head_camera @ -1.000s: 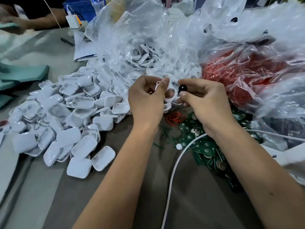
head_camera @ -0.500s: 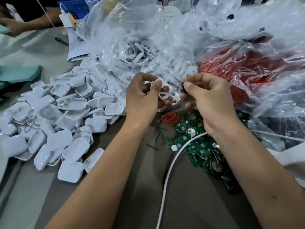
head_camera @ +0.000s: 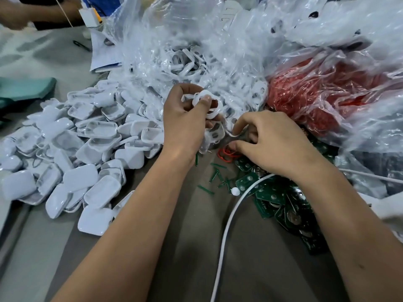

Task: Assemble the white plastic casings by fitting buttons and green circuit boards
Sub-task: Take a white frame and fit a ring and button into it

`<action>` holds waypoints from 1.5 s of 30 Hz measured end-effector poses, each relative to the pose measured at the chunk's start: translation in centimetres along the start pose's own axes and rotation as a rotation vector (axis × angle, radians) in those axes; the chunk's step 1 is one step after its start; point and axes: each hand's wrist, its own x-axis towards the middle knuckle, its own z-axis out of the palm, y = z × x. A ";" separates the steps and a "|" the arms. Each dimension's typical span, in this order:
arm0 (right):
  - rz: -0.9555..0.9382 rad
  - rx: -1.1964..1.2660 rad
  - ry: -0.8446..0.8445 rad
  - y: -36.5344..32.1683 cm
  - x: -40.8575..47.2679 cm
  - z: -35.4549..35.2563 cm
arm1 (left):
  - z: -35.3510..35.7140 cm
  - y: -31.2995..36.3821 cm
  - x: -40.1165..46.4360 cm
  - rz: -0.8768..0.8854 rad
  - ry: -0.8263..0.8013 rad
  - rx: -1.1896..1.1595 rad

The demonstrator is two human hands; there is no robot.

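Just above the heap of green circuit boards (head_camera: pixel 281 197), the left hand (head_camera: pixel 185 125) pinches a white casing (head_camera: pixel 208 104) upright, while the right hand (head_camera: pixel 272 140), nearer the boards, curls its fingers (head_camera: pixel 237 127) low, contents indiscernible.

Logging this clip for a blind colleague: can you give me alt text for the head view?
The left hand holds up a white casing frame while the right hand reaches down among loose parts beside green circuit boards. A heap of white casing shells lies left; clear plastic bags behind.
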 end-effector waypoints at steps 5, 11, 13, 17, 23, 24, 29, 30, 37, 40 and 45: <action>-0.011 -0.085 -0.006 -0.3 -0.2 0.0 | -0.2 0.0 0.2 0.036 -0.037 0.070; -0.029 0.099 0.093 0.1 -0.1 0.1 | -0.3 0.0 0.3 0.051 -0.086 0.142; -0.040 0.233 0.265 0.3 0.1 0.0 | -0.4 0.1 0.2 0.106 -0.083 0.196; -0.136 0.281 0.549 0.2 0.2 -0.4 | -0.4 0.5 -0.3 0.272 -0.173 0.315; -0.228 0.187 0.588 0.5 0.2 -0.2 | -0.7 0.7 -0.6 0.411 -0.243 0.330; -0.239 0.181 0.589 0.6 0.2 -0.2 | -0.7 0.7 -0.5 0.431 -0.241 0.338; -0.279 0.161 0.600 0.7 0.2 -0.2 | -0.9 0.8 -0.2 0.481 -0.275 0.369; -0.286 0.164 0.595 0.7 0.3 -0.2 | -0.9 0.8 -0.2 0.484 -0.287 0.363; -0.104 0.489 0.493 0.7 0.4 0.0 | -0.8 0.5 -0.1 0.348 -0.344 0.335; -0.067 0.549 0.469 0.7 0.4 -0.1 | -0.6 0.2 -0.4 0.274 -0.370 0.284; -0.112 0.380 0.507 0.7 0.6 0.1 | -0.2 0.2 -0.6 0.104 -0.417 0.127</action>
